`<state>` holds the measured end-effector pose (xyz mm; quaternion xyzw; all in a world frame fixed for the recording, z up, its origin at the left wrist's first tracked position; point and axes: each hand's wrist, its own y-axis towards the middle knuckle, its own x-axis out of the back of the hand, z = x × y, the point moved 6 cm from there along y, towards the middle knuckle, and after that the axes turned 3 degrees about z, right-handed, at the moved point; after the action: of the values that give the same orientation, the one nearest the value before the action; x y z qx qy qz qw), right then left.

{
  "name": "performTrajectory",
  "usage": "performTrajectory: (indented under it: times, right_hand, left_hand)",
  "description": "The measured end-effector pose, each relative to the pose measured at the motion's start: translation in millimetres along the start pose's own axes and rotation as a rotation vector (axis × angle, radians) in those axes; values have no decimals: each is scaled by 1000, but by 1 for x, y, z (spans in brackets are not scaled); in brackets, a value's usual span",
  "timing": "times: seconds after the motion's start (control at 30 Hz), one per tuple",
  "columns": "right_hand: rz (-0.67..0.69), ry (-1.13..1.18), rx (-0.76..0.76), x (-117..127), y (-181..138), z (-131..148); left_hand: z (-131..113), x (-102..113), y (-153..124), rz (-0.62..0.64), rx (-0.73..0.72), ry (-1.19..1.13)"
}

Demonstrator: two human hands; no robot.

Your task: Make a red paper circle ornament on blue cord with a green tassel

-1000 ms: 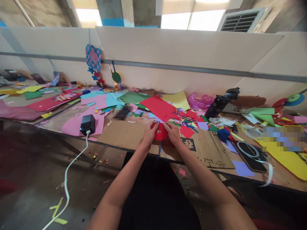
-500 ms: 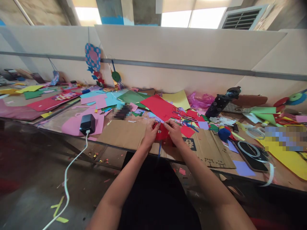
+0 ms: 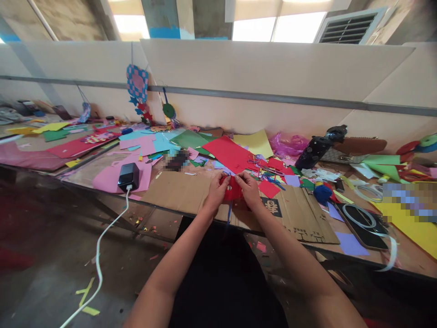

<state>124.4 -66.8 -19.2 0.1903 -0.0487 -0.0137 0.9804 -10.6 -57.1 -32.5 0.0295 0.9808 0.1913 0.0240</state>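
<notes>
Over on the left, a black power bank (image 3: 129,176) stands near the cardboard (image 3: 180,190). Next comes the left hand (image 3: 217,189), thumb and fingers pinching the upper left of a red piece (image 3: 233,193). That piece sits between both hands above the cardboard, its face towards the person; I can't make out a long axis. A blue cord (image 3: 229,213) hangs below it, pointing at the person. The right hand (image 3: 249,187) pinches its upper right. Further right, the cardboard's dark printed square (image 3: 272,207) and small characters are too small to read.
</notes>
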Motion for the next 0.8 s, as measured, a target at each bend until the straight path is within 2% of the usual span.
performTrajectory:
  times: [0.13, 0.23, 0.33, 0.5, 0.8]
  right_hand:
    - [-1, -181, 59, -2, -3, 2]
    - [-72, -224, 64, 2, -5, 1]
    - [-126, -209, 57, 4, -6, -2]
    - [-98, -208, 45, 1, -6, -9]
    - [-136, -286, 92, 1, -10, -10]
  left_hand:
    - [8, 0, 1, -31, 60, -124]
    - [14, -2, 1, -22, 87, -174]
    - [17, -5, -1, 17, 121, -113]
    - [14, -9, -5, 31, 113, -26]
    - [11, -12, -5, 64, 100, 43]
